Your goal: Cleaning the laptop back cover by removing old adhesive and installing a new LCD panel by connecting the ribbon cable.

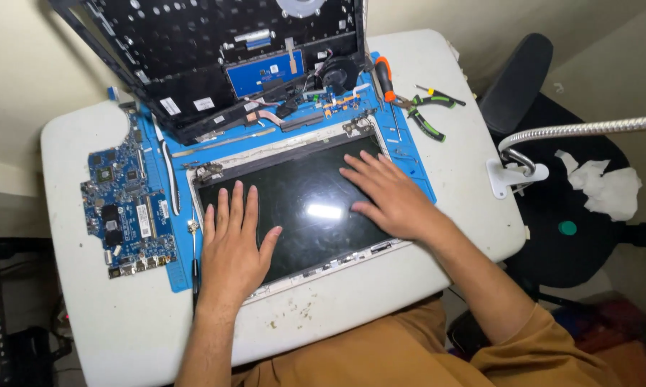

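Pressing both palms flat on a dark laptop screen panel (301, 208) lying face up on the blue work mat (416, 168).

Left hand (231, 247) spread wide near the panel's lower-left edge, right hand (387, 197) splayed over its upper right — neither gripping anything. Likely seating or steadying the panel in its pale frame — next calls for even pressure along the edges, away from the glass centre. Blue circuit board (126, 208) well apart, left.
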